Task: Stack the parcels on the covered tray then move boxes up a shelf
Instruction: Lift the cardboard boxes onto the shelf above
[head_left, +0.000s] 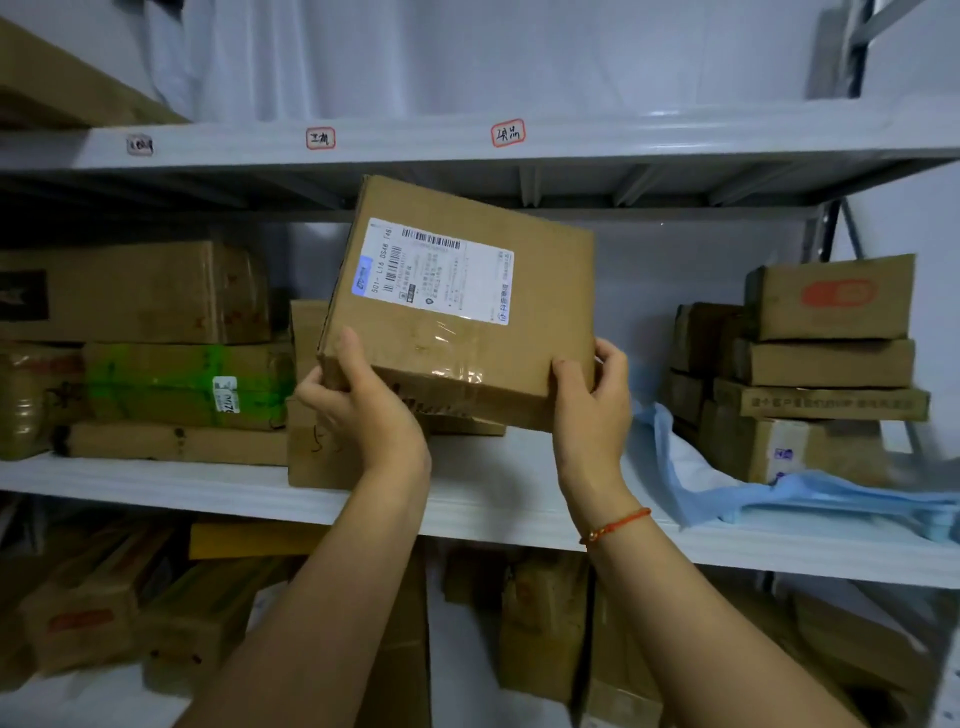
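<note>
A flat brown cardboard box (457, 332) with a white shipping label is held tilted in front of the middle shelf (519, 499), its far edge raised toward the upper shelf (571, 137). My left hand (358, 400) grips its near left corner. My right hand (592, 395) grips its near right corner. Another brown box (311, 447) stands on the middle shelf behind and below the held one, partly hidden by my left hand.
Stacked boxes (171, 364) fill the left of the middle shelf, one wrapped in green tape. A stack of several parcels (821, 374) rests on a blue cloth (810, 499) at the right. The lower shelf holds more boxes (540, 618). A large box (57, 78) sits on the upper shelf's left.
</note>
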